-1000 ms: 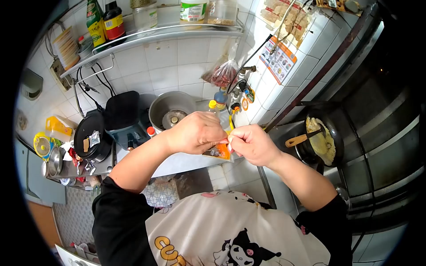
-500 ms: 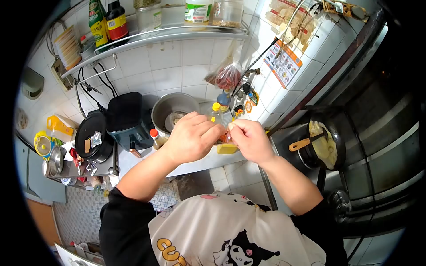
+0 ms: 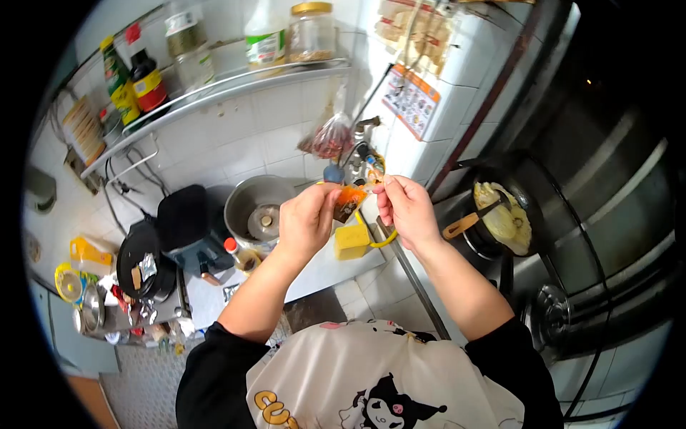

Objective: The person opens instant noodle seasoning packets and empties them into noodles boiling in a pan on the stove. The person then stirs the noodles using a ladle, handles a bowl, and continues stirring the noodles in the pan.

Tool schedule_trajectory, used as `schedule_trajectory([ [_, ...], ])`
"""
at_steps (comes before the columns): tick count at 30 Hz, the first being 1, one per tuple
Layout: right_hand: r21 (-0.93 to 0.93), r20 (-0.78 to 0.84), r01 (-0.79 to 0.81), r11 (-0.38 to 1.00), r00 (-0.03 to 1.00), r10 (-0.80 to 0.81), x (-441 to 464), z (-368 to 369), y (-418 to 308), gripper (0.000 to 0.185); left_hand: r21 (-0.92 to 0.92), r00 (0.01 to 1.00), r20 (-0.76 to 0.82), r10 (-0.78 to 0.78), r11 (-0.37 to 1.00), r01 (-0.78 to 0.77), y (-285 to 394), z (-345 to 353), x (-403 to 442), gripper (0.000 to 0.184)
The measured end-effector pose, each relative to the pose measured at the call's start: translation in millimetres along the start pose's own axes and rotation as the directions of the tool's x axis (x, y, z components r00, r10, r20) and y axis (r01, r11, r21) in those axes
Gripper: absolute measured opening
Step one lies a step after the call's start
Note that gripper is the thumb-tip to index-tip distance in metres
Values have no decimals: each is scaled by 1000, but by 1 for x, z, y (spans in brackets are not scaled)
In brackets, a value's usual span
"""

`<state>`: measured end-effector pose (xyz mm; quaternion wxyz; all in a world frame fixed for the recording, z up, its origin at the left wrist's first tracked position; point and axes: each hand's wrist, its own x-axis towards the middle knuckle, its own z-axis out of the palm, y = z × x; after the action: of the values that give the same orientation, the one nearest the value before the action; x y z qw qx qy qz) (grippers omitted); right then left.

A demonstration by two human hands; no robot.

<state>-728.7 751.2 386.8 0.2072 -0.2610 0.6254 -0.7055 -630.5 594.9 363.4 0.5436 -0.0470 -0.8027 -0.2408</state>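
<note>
My left hand (image 3: 307,220) is closed on a small orange and clear plastic packet (image 3: 352,195), held up over the counter. My right hand (image 3: 409,213) pinches a whitish end at the packet's right side; its other fingers are curled. The packet's print is too small to read. Just below the hands stands a yellow box (image 3: 351,242). To the right, a black frying pan (image 3: 530,227) holds pale yellow, egg-like food (image 3: 504,223). A spatula with a wooden handle (image 3: 461,227) rests across the pan's rim.
A deep metal pot (image 3: 239,207), a red-capped bottle (image 3: 243,255) and a dark appliance (image 3: 193,222) stand left on the counter (image 3: 286,289). Above runs a shelf (image 3: 229,89) with bottles and jars. A filled plastic bag (image 3: 332,136) hangs on the wall. A gas burner (image 3: 550,314) sits lower right.
My hands have moved slightly apart, and the orange packet between them now shows. The view has shifted, so the shelf and pan sit farther left.
</note>
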Motion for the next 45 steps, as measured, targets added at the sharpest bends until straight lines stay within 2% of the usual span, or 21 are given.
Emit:
schedule_trajectory([
  [1,19,-42,23,1000,999,-22,-2,-7,-3,30,-151,984,54,-168,973,174,7,8,5,8],
  [3,46,-112,104,994,989,-98,-9,-27,-10,30,-391,863,249,-440,770,505,24,26,18,12],
  [4,31,-173,147,989,975,-139,-14,-37,-15,30,-499,837,282,-469,674,545,30,40,23,17],
  [7,13,-333,247,969,915,-228,-28,-74,-25,30,-603,824,353,-443,566,562,46,79,32,17],
  [11,-19,-428,293,956,862,-273,-52,-117,-40,30,-671,808,444,-387,455,586,81,127,46,19],
  [15,-136,-521,370,919,762,-384,-71,-167,-44,28,-614,683,679,-269,303,729,112,182,63,22],
  [17,-403,-523,384,831,648,-553,-78,-198,-41,21,-559,588,792,-164,193,807,127,211,69,21],
  [19,-723,-402,332,605,511,-760,-85,-229,-43,19,-495,514,851,-106,160,854,148,237,78,20],
  [20,-835,-326,283,472,436,-839,-90,-244,-45,15,-484,500,858,-116,142,864,161,248,81,21],
  [21,-869,-319,245,429,386,-866,-94,-254,-48,15,-449,461,880,-117,117,886,170,261,85,23],
  [23,-962,-157,164,216,315,-936,-100,-282,-55,17,-434,467,872,-149,206,877,189,281,90,25],
  [25,-958,-110,203,203,393,-913,-106,-305,-56,18,-465,496,853,-161,199,863,204,301,94,19],
  [28,-954,-9,254,159,506,-863,-107,-332,-56,16,-422,448,886,-122,192,886,211,334,99,7],
  [31,-959,133,282,20,514,-847,-106,-341,-61,16,-392,411,902,-131,148,908,220,352,99,9],
  [34,-966,144,259,-6,518,-843,-99,-362,-58,16,-361,369,927,-66,112,926,224,359,102,14],
  [35,-957,38,260,124,542,-840,-97,-367,-55,15,-352,357,934,-18,119,928,223,359,104,15],
  [37,-944,-79,231,238,540,-838,-93,-371,-59,13,-336,328,941,81,134,932,220,359,108,18],
  [39,-932,-125,228,283,530,-839,-89,-377,-61,10,-454,438,890,127,328,828,211,375,104,29],
  [41,-903,-199,207,375,573,-795,-87,-383,-63,8,-591,565,790,240,543,596,201,393,99,33],
  [42,-905,-215,175,387,598,-772,-86,-384,-65,8,-568,613,762,209,670,478,204,391,102,32],
  [45,-888,-293,89,452,648,-703,-80,-394,-68,10,-447,618,777,121,797,406,217,387,106,25],
])
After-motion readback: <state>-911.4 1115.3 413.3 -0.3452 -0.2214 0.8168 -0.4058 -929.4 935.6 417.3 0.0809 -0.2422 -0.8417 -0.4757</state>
